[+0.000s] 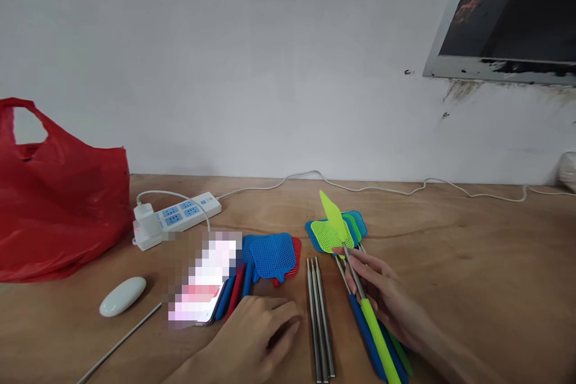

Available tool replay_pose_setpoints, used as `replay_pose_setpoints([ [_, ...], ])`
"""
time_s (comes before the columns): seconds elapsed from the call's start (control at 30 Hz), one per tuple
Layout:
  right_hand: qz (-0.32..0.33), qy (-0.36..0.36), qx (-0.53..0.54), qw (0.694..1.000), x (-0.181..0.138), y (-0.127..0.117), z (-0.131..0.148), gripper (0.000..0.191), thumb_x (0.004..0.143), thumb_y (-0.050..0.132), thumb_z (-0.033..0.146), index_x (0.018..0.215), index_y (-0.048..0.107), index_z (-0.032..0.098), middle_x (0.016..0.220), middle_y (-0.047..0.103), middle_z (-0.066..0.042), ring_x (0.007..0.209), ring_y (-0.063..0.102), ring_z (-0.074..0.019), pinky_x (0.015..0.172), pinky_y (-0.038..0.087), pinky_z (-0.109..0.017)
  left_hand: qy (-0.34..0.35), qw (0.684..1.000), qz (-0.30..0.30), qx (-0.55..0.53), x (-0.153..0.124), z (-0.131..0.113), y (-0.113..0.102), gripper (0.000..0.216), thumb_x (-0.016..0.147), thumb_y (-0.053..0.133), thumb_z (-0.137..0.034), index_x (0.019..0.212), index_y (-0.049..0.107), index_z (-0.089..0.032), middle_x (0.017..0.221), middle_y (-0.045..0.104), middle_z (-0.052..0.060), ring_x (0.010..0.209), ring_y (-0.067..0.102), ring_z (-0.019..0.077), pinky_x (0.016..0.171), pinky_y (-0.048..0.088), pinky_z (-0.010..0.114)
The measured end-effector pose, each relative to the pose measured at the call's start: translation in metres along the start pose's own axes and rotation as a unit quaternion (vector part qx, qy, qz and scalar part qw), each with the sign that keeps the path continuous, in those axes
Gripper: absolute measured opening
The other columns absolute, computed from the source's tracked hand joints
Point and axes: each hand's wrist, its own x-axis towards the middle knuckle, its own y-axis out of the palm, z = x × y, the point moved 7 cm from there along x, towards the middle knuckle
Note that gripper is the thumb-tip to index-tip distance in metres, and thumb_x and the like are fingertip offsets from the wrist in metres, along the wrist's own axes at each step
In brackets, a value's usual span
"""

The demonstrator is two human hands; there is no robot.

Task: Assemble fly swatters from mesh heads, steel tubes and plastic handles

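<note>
My right hand is closed on the metal rod of a fly swatter. This swatter has a yellow-green grip, and its yellow-green head stands tilted up, seen nearly edge-on. Under it lie several assembled swatters with blue, green and yellow-green mesh heads and blue and green grips. My left hand rests on the table, fingers curled in loosely, with nothing visible in them. Just right of it lie several loose metal rods, side by side. Beyond it are loose blue mesh heads, a red head and blue and red grips.
A lit phone, partly blurred, lies left of the grips. Near it are a white mouse and a power strip with a plugged-in charger. A red plastic bag stands far left. A white cable runs along the wall.
</note>
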Motion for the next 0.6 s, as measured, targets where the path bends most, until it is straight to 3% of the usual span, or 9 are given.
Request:
replay_pose_setpoints([
  [0.1, 0.005, -0.001, 0.022, 1.000, 0.001, 0.001, -0.001, 0.039, 0.074, 0.079, 0.046, 0.099, 0.062, 0.021, 0.058, 0.064, 0.003, 0.037, 0.043, -0.0072, 0.033, 0.024, -0.016, -0.032, 0.999, 0.005, -0.028, 0.002, 0.004, -0.001, 0.023, 0.100, 0.042, -0.023, 0.098, 0.064, -0.023, 0.078, 0.068, 0.001, 0.068, 0.062, 0.0177, 0.060, 0.037, 0.027],
  [0.27, 0.008, -0.002, 0.066, 0.998, 0.002, 0.003, -0.003, 0.037, 0.079, 0.073, 0.054, 0.079, 0.059, 0.019, 0.069, 0.073, -0.005, 0.045, 0.057, -0.0104, 0.036, 0.036, -0.016, -0.063, 0.993, -0.003, -0.098, 0.005, 0.002, -0.003, 0.033, 0.103, 0.039, -0.034, 0.080, 0.058, -0.021, 0.068, 0.058, -0.001, 0.062, 0.053, 0.0146, 0.057, 0.033, 0.026],
  [0.4, 0.013, -0.005, 0.100, 0.995, 0.002, 0.004, -0.001, 0.042, 0.076, 0.075, 0.059, 0.075, 0.069, 0.018, 0.079, 0.071, -0.004, 0.054, 0.060, -0.0104, 0.043, 0.045, -0.018, -0.091, 0.987, -0.014, -0.133, 0.006, 0.007, -0.002, 0.045, 0.105, 0.036, -0.041, 0.066, 0.045, -0.020, 0.062, 0.046, -0.004, 0.060, 0.045, 0.0132, 0.058, 0.031, 0.026],
  [0.6, 0.033, 0.000, 0.105, 0.994, -0.003, 0.013, -0.002, 0.044, 0.071, 0.080, 0.058, 0.091, 0.077, 0.019, 0.082, 0.071, -0.005, 0.063, 0.064, -0.0137, 0.050, 0.049, -0.020, -0.118, 0.980, -0.041, -0.156, 0.004, 0.011, -0.004, 0.037, 0.099, 0.048, -0.047, 0.077, 0.056, -0.019, 0.076, 0.056, -0.001, 0.070, 0.051, 0.0154, 0.060, 0.035, 0.025],
])
